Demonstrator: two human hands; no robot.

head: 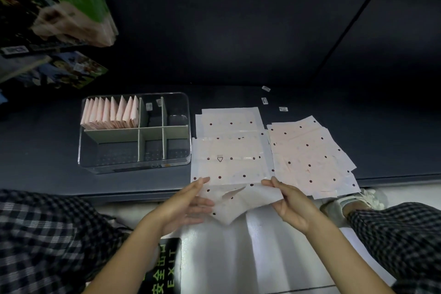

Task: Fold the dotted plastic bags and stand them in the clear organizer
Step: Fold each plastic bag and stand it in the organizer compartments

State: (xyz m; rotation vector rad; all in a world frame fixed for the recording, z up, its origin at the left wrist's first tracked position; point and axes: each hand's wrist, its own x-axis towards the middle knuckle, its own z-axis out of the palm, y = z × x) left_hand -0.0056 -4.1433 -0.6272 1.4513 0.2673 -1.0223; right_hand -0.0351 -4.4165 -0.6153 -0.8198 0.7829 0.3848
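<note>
Both my hands — left [188, 207], right [292, 205] — pinch one dotted bag [238, 200], long axis left-right; floor sign [167, 267] reads "EXIT".

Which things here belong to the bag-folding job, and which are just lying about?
Job: bag held by left hand and right hand; bag pile; organizer; folded bags.
Lying about: labels; books; exit sign.

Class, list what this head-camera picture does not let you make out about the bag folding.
- Count of folded bags in the clear organizer: overlapped, too small.
- Print on three small labels: too tiny.
- Left hand fingertips: behind the dotted bag.
- Loose bag pile count: sheets overlap.
</note>
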